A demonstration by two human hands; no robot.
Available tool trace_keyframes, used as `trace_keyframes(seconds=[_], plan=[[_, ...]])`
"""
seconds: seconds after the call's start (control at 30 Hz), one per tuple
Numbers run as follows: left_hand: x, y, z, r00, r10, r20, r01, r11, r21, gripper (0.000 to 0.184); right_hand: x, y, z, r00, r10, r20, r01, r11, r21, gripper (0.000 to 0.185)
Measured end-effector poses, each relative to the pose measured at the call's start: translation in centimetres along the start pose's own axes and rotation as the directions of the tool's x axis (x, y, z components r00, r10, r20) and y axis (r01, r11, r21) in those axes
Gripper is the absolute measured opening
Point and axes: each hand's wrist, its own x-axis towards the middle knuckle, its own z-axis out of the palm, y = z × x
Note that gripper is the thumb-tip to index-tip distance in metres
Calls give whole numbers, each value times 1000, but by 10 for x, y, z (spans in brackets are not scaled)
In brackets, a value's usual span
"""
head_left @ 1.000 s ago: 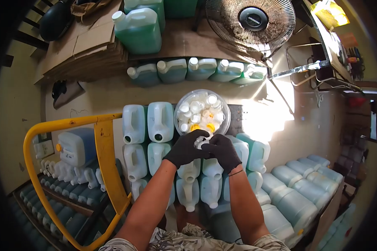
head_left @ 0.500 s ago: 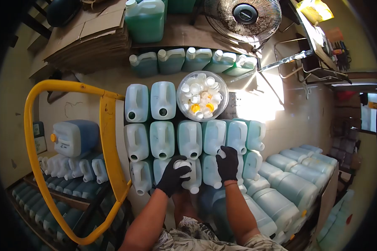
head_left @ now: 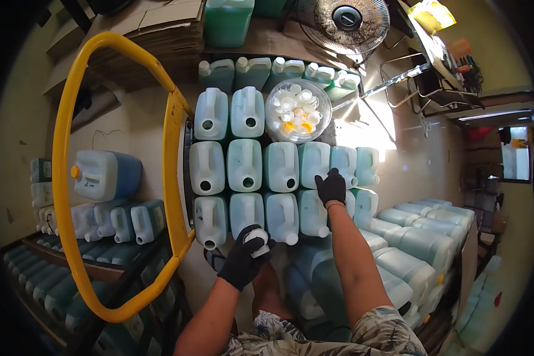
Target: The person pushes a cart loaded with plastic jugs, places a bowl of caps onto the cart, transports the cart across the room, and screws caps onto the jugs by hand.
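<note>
Rows of translucent plastic jugs with pale green liquid stand in front of me. Several, like the left middle jug (head_left: 207,166), have dark uncapped mouths; a front jug (head_left: 282,216) wears a white cap (head_left: 292,239). My left hand (head_left: 247,256), black-gloved, is closed around white caps (head_left: 256,238) near the front row, close to my body. My right hand (head_left: 331,187), also gloved, has its fingers bent over the neck of a middle-row jug (head_left: 315,163). Its fingers cover that mouth, so what they grip is hidden. Behind the jugs is a clear round tub (head_left: 298,113) of white and yellow caps.
A yellow trolley handle (head_left: 171,172) rises at left, with a blue-filled jug (head_left: 108,174) beyond it. Larger containers (head_left: 421,240) crowd the right. At the back are a fan (head_left: 345,21), stacked cardboard (head_left: 154,41) and another row of green jugs (head_left: 252,73).
My view has shifted, so the jugs sit higher in it. My left hand has drawn back toward my body with the caps. My right hand stays at the same jug's neck.
</note>
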Motion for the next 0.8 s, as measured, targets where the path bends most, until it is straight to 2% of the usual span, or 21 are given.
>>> trace_keyframes(seconds=[0.03, 0.13, 0.17, 0.27, 0.4, 0.57, 0.67, 0.7, 0.77, 0.8], plan=[[-3, -3, -5, 1000, 0, -2, 0, 1000, -25, 46, -3, 1, 2, 1000, -3, 0, 3, 1000, -7, 43], [-10, -3, -20, 1000, 26, 8, -26, 999, -35, 46, -3, 8, -2, 975, -223, -8, 222, 970, -95, 42], [-11, -1, -25, 999, 38, 8, -38, 999, -36, 47, -3, 14, -6, 973, -231, -5, 229, 968, -104, 42], [-12, 2, -37, 999, 39, 0, -39, 997, -70, 48, -7, 35, -24, 792, -595, -139, 609, 787, 102, 43], [-5, 6, -31, 998, 69, 1, -69, 995, -66, 48, -5, 34, -26, 843, -537, -25, 535, 834, 138, 46], [14, 1, -17, 997, 67, 31, -65, 995, -79, 46, -6, 20, -18, 820, -572, 15, 570, 819, 72, 41], [25, -3, -7, 998, 60, 5, -59, 995, -83, 47, -3, 17, -6, 929, -361, -81, 357, 932, -61, 39], [28, -2, -4, 998, 63, -7, -64, 995, -80, 47, 4, 11, -11, 928, -364, -82, 360, 931, -62, 39], [32, -1, 3, 998, 69, 4, -69, 994, -85, 47, 22, -5, -17, 991, -58, 123, 80, 981, -176, 47], [32, -2, 6, 998, 68, 16, -66, 994, -90, 47, 24, -9, -19, 971, 112, 211, -56, 966, -253, 54]])
